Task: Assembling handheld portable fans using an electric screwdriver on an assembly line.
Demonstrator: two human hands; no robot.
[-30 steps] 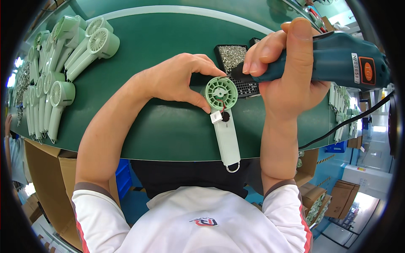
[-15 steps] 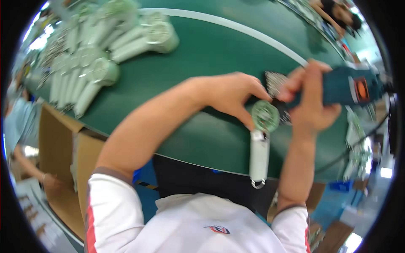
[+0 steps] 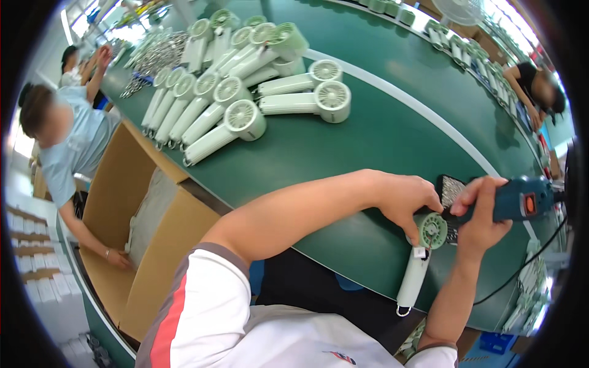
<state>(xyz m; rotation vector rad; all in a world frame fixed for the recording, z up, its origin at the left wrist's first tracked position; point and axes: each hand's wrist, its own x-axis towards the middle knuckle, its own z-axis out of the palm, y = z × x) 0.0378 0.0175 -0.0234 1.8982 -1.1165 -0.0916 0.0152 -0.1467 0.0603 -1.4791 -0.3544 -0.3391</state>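
Observation:
Thumb and fingers of my left hand (image 3: pixel 402 199) close round the round head of a handheld fan (image 3: pixel 414 279). The fan lies near the table's front edge, its pale green slotted head away from me and its white handle with a metal loop toward me. A small white piece and thin dark leads show at its neck. In my right hand (image 3: pixel 481 218) is a teal corded electric screwdriver (image 3: pixel 518 201), held nearly level, its dark nose pointing left, close beyond the fan head. I cannot tell if it touches. Behind that nose sits a dark tray of small metal screws (image 3: pixel 452 187).
Several pale green and white handheld fans (image 3: pixel 228 116) lie grouped at the left, beside a heap of metal pieces (image 3: pixel 161 55). An open cardboard box (image 3: pixel 132 202) stands left, with a co-worker's hand inside. A black cable (image 3: pixel 521 264) trails at right. Another person works far right.
The view has swung left, so the scene sits farther right and lower. Both hands keep their grip on the fan and the screwdriver, with little visible movement between them.

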